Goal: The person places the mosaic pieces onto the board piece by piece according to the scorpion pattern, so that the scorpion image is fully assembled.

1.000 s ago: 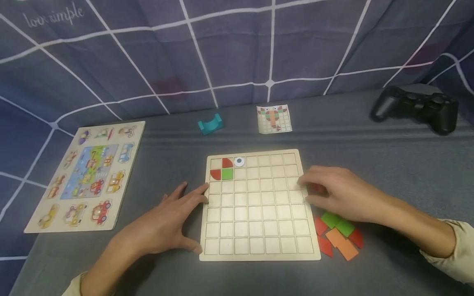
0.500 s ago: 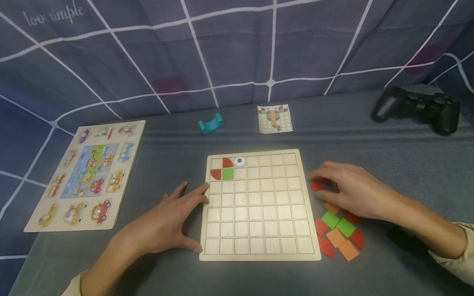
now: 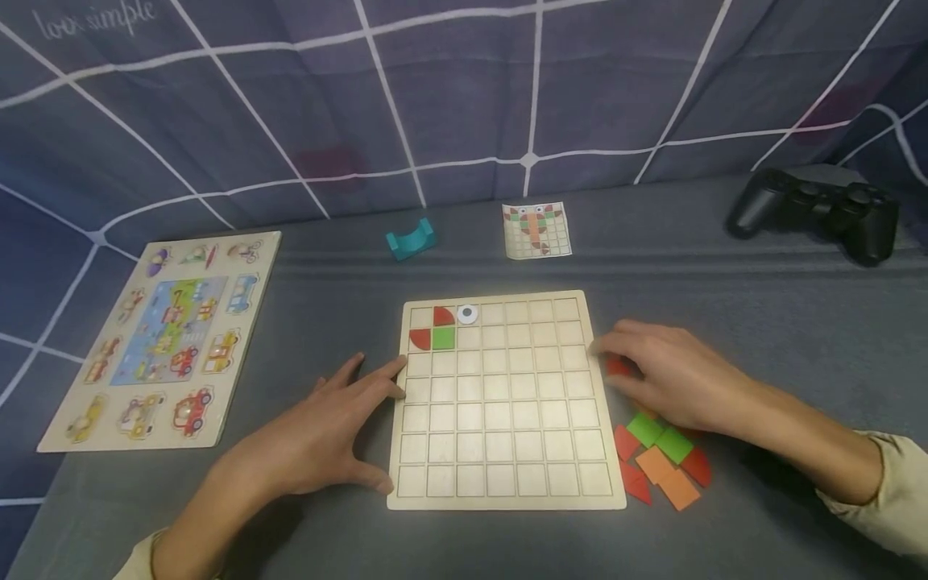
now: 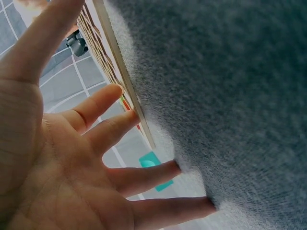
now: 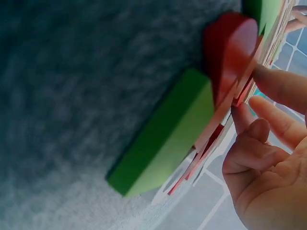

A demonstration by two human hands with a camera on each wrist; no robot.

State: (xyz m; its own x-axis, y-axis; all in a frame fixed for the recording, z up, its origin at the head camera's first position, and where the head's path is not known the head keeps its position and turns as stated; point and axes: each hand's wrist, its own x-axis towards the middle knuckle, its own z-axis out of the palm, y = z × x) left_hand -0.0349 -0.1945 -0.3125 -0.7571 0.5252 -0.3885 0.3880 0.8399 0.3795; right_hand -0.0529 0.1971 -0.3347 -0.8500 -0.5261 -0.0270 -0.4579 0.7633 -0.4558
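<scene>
My left hand (image 3: 312, 443) lies by a wooden grid board (image 3: 500, 419), its spread fingertips and thumb against the left edge. The board's upper left bears a red quarter-circle (image 3: 444, 316), another red quarter-circle (image 3: 420, 340), a green square (image 3: 443, 338) and a white eye disc (image 3: 467, 314). At the board's right edge my right hand (image 3: 674, 374) hovers over loose tiles; thumb and forefinger stand apart around a partly hidden red tile (image 3: 618, 366). In the right wrist view, a green block (image 5: 165, 139) and a red rounded block (image 5: 230, 52) lie beside the fingers.
More loose tiles include a green square (image 3: 676, 445), an orange tile (image 3: 679, 489) and a red triangle (image 3: 635, 483). Behind the board lie a pattern card (image 3: 536, 232) and a teal arch block (image 3: 411, 240). A picture puzzle (image 3: 163, 346) stands left, a game controller (image 3: 812, 213) right.
My right hand drew right, away from the board's edge, then came back left to it. The red tile between its fingers stays about where it was. The left hand keeps its place.
</scene>
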